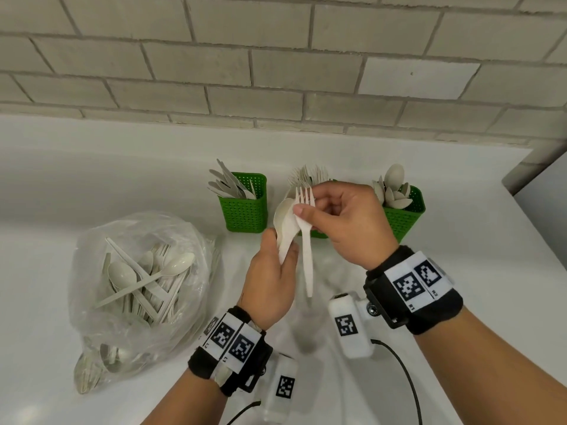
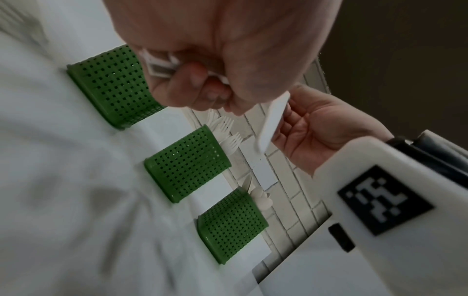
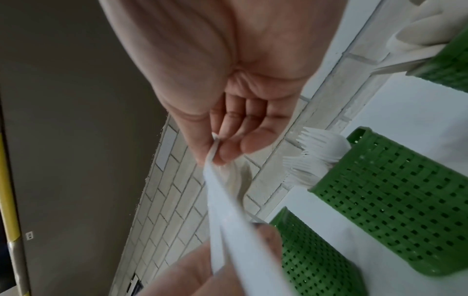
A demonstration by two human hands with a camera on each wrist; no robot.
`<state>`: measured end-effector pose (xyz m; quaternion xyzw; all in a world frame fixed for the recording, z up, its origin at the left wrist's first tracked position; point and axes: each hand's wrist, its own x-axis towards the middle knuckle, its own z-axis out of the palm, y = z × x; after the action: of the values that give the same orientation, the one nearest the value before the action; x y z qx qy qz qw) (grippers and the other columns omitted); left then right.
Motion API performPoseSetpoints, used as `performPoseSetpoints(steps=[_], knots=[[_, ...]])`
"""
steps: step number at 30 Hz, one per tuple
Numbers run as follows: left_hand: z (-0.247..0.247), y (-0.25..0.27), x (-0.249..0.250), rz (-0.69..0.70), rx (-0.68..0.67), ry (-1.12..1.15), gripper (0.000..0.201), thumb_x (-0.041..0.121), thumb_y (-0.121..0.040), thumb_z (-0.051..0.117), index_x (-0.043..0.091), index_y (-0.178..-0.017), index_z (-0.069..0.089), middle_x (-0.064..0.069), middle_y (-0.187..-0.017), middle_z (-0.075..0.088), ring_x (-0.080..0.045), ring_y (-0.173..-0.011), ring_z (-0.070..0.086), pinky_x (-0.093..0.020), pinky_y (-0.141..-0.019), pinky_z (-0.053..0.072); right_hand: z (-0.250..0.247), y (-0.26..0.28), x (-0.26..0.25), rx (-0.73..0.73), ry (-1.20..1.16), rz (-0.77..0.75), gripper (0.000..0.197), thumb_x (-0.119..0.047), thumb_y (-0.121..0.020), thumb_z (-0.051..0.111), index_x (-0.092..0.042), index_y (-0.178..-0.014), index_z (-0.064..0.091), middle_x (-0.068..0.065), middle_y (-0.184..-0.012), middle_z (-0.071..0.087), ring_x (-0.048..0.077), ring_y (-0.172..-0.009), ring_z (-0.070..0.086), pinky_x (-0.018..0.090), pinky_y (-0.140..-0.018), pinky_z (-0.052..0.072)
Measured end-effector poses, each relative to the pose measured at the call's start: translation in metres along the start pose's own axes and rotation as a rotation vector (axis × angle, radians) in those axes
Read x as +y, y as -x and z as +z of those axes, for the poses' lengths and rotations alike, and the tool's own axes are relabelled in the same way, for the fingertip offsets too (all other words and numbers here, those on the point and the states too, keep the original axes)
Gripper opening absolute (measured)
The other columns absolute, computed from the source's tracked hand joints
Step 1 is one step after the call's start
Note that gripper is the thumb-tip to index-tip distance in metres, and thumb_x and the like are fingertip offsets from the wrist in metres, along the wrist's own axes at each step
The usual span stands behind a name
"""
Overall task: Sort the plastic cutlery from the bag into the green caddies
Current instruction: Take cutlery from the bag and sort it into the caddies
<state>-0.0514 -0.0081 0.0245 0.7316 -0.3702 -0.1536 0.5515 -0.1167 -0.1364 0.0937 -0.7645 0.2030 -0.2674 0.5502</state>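
Observation:
My left hand grips a couple of white plastic spoons by the handles, bowls up, above the counter. My right hand pinches a white fork just below its tines, and its handle hangs down beside the left fingers. In the right wrist view thumb and forefinger hold the fork. Three green caddies stand behind: knives on the left, forks in the middle, mostly hidden by my right hand, spoons on the right. The clear bag of mixed cutlery lies at the left.
The white counter runs back to a brick wall. It ends at an edge on the right. A black cable trails from my right wrist camera.

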Motion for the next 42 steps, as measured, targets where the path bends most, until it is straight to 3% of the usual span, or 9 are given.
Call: performPoseSetpoints(steps=[2, 5, 8, 12, 18, 24, 28, 37, 42], knots=[[-0.001, 0.0, -0.001, -0.042, -0.012, 0.024, 0.021, 0.018, -0.099, 0.049, 0.012, -0.119, 0.044, 0.008, -0.084, 0.059, -0.008, -0.071, 0.057, -0.027, -0.064, 0.047, -0.002, 0.0, 0.001, 0.012, 0.037, 0.002, 0.012, -0.009, -0.079, 0.078, -0.007, -0.089, 0.072, 0.009, -0.073, 0.067, 0.015, -0.064, 0.059, 0.033, -0.064, 0.054], [-0.003, 0.0, -0.001, -0.097, -0.056, 0.058, 0.033, 0.009, -0.096, 0.053, 0.017, -0.125, 0.041, 0.014, -0.095, 0.057, 0.007, -0.079, 0.057, -0.009, -0.064, 0.045, -0.011, -0.001, -0.001, 0.018, 0.088, 0.008, 0.012, -0.012, -0.075, 0.082, -0.013, -0.081, 0.071, -0.002, -0.069, 0.064, 0.006, -0.058, 0.054, 0.02, -0.056, 0.047], [-0.005, -0.002, 0.002, -0.115, -0.07, 0.116, 0.038, 0.004, -0.092, 0.058, 0.021, -0.122, 0.042, 0.017, -0.098, 0.055, 0.014, -0.079, 0.055, -0.003, -0.066, 0.041, -0.023, -0.004, -0.009, 0.041, 0.019, 0.054, 0.011, -0.012, -0.075, 0.081, -0.01, -0.076, 0.07, -0.001, -0.061, 0.068, 0.007, -0.048, 0.057, 0.019, -0.047, 0.046], [-0.006, -0.003, 0.004, -0.144, -0.069, 0.205, 0.031, 0.012, -0.086, 0.07, 0.016, -0.106, 0.046, 0.011, -0.075, 0.04, 0.005, -0.055, 0.044, -0.008, -0.054, 0.036, -0.049, -0.014, -0.027, 0.203, -0.079, 0.01, 0.009, -0.008, -0.077, 0.078, -0.007, -0.079, 0.069, 0.001, -0.07, 0.074, 0.003, -0.05, 0.062, 0.013, -0.046, 0.045], [-0.008, -0.001, -0.001, -0.227, -0.021, 0.284, 0.028, 0.014, -0.088, 0.068, 0.021, -0.095, 0.042, 0.002, -0.085, 0.036, 0.004, -0.056, 0.04, -0.008, -0.055, 0.037, -0.088, -0.048, -0.038, 0.499, 0.287, -0.127, 0.017, -0.027, -0.076, 0.082, -0.026, -0.072, 0.066, -0.006, -0.073, 0.068, 0.007, -0.06, 0.059, 0.021, -0.062, 0.051], [-0.01, -0.002, -0.002, -0.246, -0.006, 0.3, 0.023, 0.015, -0.089, 0.067, 0.02, -0.097, 0.046, 0.002, -0.087, 0.039, 0.004, -0.061, 0.04, -0.007, -0.06, 0.039, -0.063, -0.075, -0.019, 0.433, 0.5, -0.174, 0.014, -0.025, -0.08, 0.078, -0.013, -0.078, 0.072, -0.008, -0.068, 0.065, -0.001, -0.056, 0.055, 0.016, -0.062, 0.05], [-0.013, -0.001, 0.002, -0.233, 0.006, 0.298, 0.024, 0.012, -0.09, 0.065, 0.023, -0.091, 0.044, 0.002, -0.082, 0.038, 0.004, -0.057, 0.041, -0.007, -0.056, 0.038, -0.042, -0.084, -0.001, 0.35, 0.447, -0.124, 0.012, -0.024, -0.083, 0.074, -0.013, -0.078, 0.072, -0.003, -0.066, 0.066, 0.019, -0.058, 0.066, 0.037, -0.069, 0.058], [-0.017, -0.003, 0.001, -0.222, 0.035, 0.257, 0.023, 0.011, -0.09, 0.065, 0.018, -0.089, 0.043, 0.004, -0.073, 0.036, 0.002, -0.049, 0.039, -0.007, -0.052, 0.036, -0.044, -0.089, -0.007, 0.423, 0.348, -0.184, 0.011, -0.021, -0.091, 0.067, -0.014, -0.082, 0.066, -0.007, -0.067, 0.062, 0.01, -0.052, 0.065, 0.022, -0.053, 0.052], [-0.013, -0.005, 0.0, -0.282, -0.019, 0.326, 0.019, 0.026, -0.096, 0.057, 0.012, -0.09, 0.045, 0.01, -0.066, 0.035, -0.004, -0.051, 0.032, -0.015, -0.049, 0.032, -0.038, -0.076, 0.03, 0.14, 0.687, -0.041, 0.017, -0.023, -0.092, 0.064, -0.009, -0.084, 0.069, 0.004, -0.08, 0.069, 0.02, -0.071, 0.068, 0.032, -0.074, 0.054]])
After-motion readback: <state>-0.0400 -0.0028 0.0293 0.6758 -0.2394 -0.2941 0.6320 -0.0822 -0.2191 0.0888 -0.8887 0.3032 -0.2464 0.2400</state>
